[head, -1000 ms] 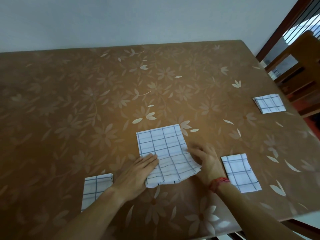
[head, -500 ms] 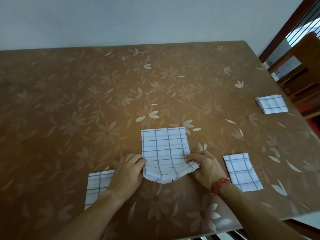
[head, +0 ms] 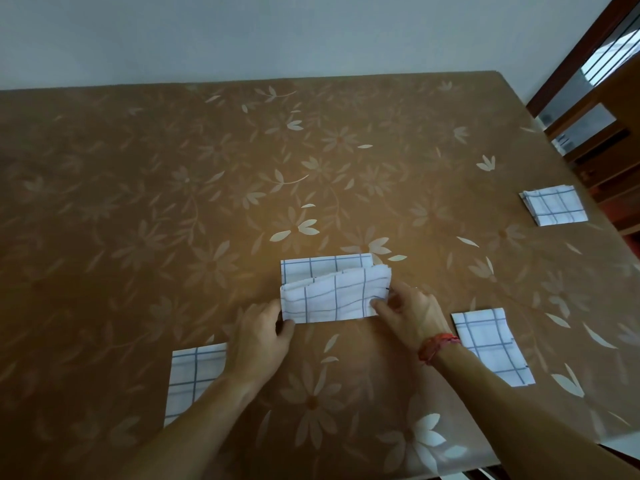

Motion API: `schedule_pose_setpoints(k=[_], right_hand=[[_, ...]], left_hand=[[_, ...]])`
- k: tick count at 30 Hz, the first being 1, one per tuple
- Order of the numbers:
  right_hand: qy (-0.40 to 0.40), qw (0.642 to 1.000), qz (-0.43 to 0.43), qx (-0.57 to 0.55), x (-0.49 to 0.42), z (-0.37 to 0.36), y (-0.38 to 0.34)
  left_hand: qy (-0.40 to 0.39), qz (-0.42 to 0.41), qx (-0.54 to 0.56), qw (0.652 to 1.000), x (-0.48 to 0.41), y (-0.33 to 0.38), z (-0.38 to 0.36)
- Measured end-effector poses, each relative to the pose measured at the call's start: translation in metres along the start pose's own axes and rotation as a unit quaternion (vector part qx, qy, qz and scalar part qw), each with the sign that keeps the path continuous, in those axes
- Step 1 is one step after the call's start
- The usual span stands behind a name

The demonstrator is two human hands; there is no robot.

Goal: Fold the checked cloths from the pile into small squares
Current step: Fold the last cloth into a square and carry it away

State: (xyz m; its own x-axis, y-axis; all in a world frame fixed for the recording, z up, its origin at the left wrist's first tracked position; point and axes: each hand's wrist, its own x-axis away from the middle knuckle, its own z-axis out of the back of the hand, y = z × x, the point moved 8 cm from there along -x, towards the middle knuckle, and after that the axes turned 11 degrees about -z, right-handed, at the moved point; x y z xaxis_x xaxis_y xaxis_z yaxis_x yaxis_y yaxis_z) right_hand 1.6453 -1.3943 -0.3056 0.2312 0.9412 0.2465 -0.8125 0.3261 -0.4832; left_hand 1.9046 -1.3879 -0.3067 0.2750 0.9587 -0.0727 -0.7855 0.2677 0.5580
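Observation:
A white checked cloth (head: 332,292) lies in the middle of the brown flowered table (head: 173,202), its near half lifted and folded away from me over the far half. My left hand (head: 263,336) pinches the cloth's near left corner. My right hand (head: 412,315), with a red band at the wrist, pinches its near right corner. Three other checked cloths lie folded: one cloth at the near left (head: 194,375) partly under my left forearm, one cloth at the near right (head: 491,344), and one cloth at the far right (head: 554,209) by the table's edge.
A grey wall runs behind the table. Dark wooden chair backs (head: 595,109) stand past the right edge. The table's near edge shows at the bottom right.
Both hands have lifted the cloth's near edge and carried it away from me, so the near half now lies doubled over the far half. The camera has moved closer.

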Motion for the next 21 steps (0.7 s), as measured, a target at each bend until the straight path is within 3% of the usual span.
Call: schedule_pose_setpoints(k=[9, 18, 21], right_hand=[[-0.009, 0.998, -0.066, -0.014, -0.022, -0.007, -0.002], [0.029, 0.996, -0.08, 0.035, -0.022, -0.004, -0.011], [0.1, 0.993, 0.006, 0.067, -0.018, 0.002, -0.037]], left_hand=[[-0.003, 0.039, 0.0, 0.999, -0.014, -0.011, -0.007], [-0.008, -0.05, -0.144, 0.988, -0.02, -0.005, -0.002], [-0.018, -0.115, -0.166, 0.979, -0.025, -0.002, -0.001]])
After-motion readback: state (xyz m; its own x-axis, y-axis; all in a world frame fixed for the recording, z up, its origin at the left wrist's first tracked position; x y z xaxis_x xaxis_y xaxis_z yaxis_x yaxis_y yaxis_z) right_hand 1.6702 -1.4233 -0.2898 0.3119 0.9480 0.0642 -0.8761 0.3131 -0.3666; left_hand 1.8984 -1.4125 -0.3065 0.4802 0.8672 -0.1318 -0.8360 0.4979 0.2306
